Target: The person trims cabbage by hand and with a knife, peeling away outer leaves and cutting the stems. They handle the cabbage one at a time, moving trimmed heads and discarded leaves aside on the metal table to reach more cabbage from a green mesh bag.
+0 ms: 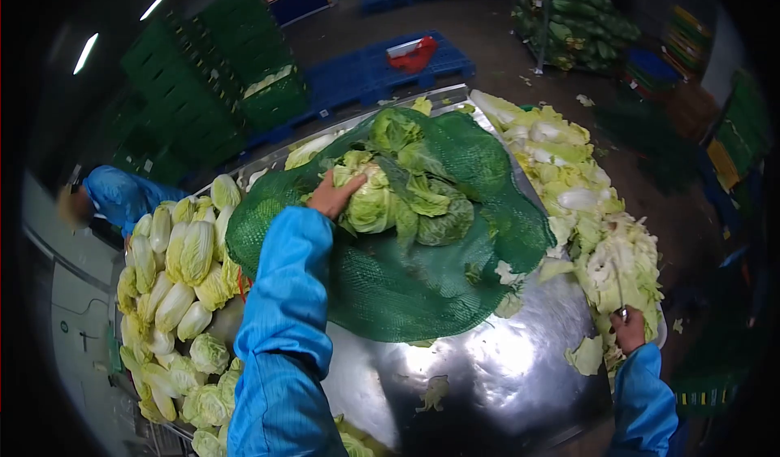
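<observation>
A green mesh sack [382,294] lies spread on the steel table [520,359], with several green cabbages on it. My left hand [331,195] grips the left side of a pale green cabbage [374,201], thumb stretched over its top. Behind that one, another cabbage [396,129] with loose outer leaves rests on the sack. On the right, my right hand [627,329] is closed round the handle of a thin-bladed knife [620,290]. Its blade points away from me, over the trimmed leaves [613,250]. Blue sleeves cover both forearms.
Napa cabbages [195,254] and round cabbages [210,353] are heaped at left. Beyond them bends a person in blue [126,193]. Green crates [183,83] and a blue pallet [349,71] stand behind the table. A rack of bagged vegetables [577,22] is at back right.
</observation>
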The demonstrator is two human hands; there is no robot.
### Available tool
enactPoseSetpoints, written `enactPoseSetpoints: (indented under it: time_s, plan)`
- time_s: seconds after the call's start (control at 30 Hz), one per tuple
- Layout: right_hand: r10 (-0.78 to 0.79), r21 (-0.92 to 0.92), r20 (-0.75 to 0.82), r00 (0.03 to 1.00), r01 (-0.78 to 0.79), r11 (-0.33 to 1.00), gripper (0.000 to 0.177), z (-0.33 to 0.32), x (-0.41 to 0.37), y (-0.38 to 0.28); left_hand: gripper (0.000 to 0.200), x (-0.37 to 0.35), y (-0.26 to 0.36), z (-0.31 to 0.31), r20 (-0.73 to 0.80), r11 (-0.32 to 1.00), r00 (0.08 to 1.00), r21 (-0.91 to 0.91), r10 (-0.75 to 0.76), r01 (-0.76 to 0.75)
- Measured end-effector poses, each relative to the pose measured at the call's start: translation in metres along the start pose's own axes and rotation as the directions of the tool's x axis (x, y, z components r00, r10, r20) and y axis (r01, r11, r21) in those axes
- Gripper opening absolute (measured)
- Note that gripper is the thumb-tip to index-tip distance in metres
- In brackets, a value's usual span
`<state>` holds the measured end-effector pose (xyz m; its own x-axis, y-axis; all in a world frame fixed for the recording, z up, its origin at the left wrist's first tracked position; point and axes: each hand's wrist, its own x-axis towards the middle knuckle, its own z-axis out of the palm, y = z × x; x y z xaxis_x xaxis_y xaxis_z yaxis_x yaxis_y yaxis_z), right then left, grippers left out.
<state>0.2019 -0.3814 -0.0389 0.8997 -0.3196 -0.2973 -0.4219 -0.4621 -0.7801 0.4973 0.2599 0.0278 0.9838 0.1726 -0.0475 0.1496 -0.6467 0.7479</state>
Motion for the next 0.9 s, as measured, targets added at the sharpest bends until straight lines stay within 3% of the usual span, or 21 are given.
enactPoseSetpoints:
  time_s: [0.07,0.1,0.13,0.17,0.2,0.23,0.27,0.3,0.33,0.37,0.4,0.47,0.53,0.57,0.6,0.63,0.67,0.73,0.8,0.87,0.9]
  plan:
    - [-0.105,0.086,-0.062,0.993,0.110,0.990,0.012,0.016,-0.010,-0.088,0.099,-0.062,0.029,0.008,-0.157,0.999,0.988,0.041,0.005,0.001]
    - [-0.201,0.210,-0.041,0.979,0.205,0.956,0.014,0.045,0.005,-0.101,0.095,-0.100,0.039,0.013,-0.150,0.987,0.983,-0.104,0.104,-0.120]
    - [-0.174,0.363,0.064,0.983,0.139,0.921,0.017,0.070,0.010,-0.135,0.090,-0.137,0.034,0.019,-0.156,0.939,0.967,-0.248,0.204,-0.238]
    - [-0.145,0.494,0.168,0.975,0.044,0.868,0.019,0.096,0.014,-0.169,0.082,-0.167,0.008,0.032,-0.195,0.908,0.927,-0.215,0.320,-0.359]
    - [-0.181,0.506,0.273,0.945,0.019,0.862,0.022,0.117,0.018,-0.197,0.078,-0.200,-0.003,0.032,-0.166,0.884,0.890,-0.135,0.426,-0.448]
    - [-0.177,0.456,0.287,0.941,0.028,0.889,0.024,0.138,0.015,-0.231,0.077,-0.225,-0.019,0.024,-0.019,0.867,0.874,-0.115,0.486,-0.484]
    - [-0.202,0.554,0.282,0.938,0.013,0.833,0.024,0.165,0.017,-0.242,0.069,-0.248,-0.031,0.024,0.008,0.853,0.925,-0.389,0.380,-0.348]
    - [-0.258,0.512,0.293,0.921,0.077,0.856,0.026,0.181,0.015,-0.253,0.062,-0.261,-0.009,0.025,-0.128,0.709,0.970,-0.664,0.206,-0.238]
    - [-0.288,0.497,0.299,0.910,0.110,0.861,0.026,0.194,0.011,-0.258,0.056,-0.269,0.015,0.026,-0.194,0.467,0.981,-0.868,-0.013,-0.166]
    - [-0.316,0.482,0.303,0.899,0.142,0.865,0.027,0.205,0.006,-0.255,0.037,-0.269,0.014,0.027,-0.181,0.506,0.982,-0.853,-0.060,-0.126]
    - [-0.295,0.472,0.304,0.906,0.126,0.873,0.027,0.213,0.001,-0.246,0.037,-0.267,0.013,0.032,-0.160,0.503,0.985,-0.858,-0.069,-0.104]
    - [-0.447,0.337,0.249,0.859,0.356,0.872,0.026,0.223,-0.007,-0.220,0.037,-0.266,0.011,0.053,0.102,0.827,0.992,-0.562,0.073,-0.003]
    - [-0.414,0.327,0.244,0.877,0.328,0.886,0.022,0.222,-0.013,-0.186,0.040,-0.277,0.023,0.081,0.254,0.902,0.932,-0.408,0.261,-0.142]
    - [-0.402,0.328,0.240,0.883,0.316,0.890,0.018,0.218,-0.017,-0.170,0.040,-0.291,0.029,0.096,0.276,0.902,0.927,-0.413,0.255,-0.125]
    - [-0.387,0.332,0.237,0.891,0.300,0.894,0.015,0.212,-0.026,-0.155,0.046,-0.308,0.036,0.112,0.390,0.898,0.868,-0.422,0.307,-0.128]
    - [-0.275,0.406,0.281,0.919,0.146,0.902,0.016,0.193,-0.044,-0.172,0.052,-0.323,0.040,0.122,0.492,0.892,0.794,-0.433,0.356,-0.132]
    - [-0.254,0.400,0.279,0.926,0.128,0.907,0.016,0.179,-0.051,-0.170,0.052,-0.337,0.040,0.128,0.509,0.892,0.785,-0.436,0.353,-0.118]
    - [-0.159,0.451,0.275,0.948,0.019,0.892,0.017,0.157,-0.063,-0.161,0.056,-0.360,0.040,0.135,0.394,0.864,0.848,-0.485,0.354,-0.136]
    - [-0.119,0.457,0.257,0.959,-0.012,0.890,0.022,0.136,-0.079,-0.138,0.059,-0.374,0.039,0.123,0.441,0.869,0.836,-0.487,0.327,-0.083]
    - [0.016,0.391,0.428,0.904,-0.201,0.898,0.043,0.119,-0.106,-0.128,0.059,-0.392,0.021,0.117,0.409,0.798,0.868,-0.602,0.282,0.024]
    - [0.038,0.278,0.490,0.871,-0.198,0.940,0.068,0.123,-0.123,-0.129,0.069,-0.400,0.015,0.112,0.504,0.753,0.850,-0.618,0.156,0.229]
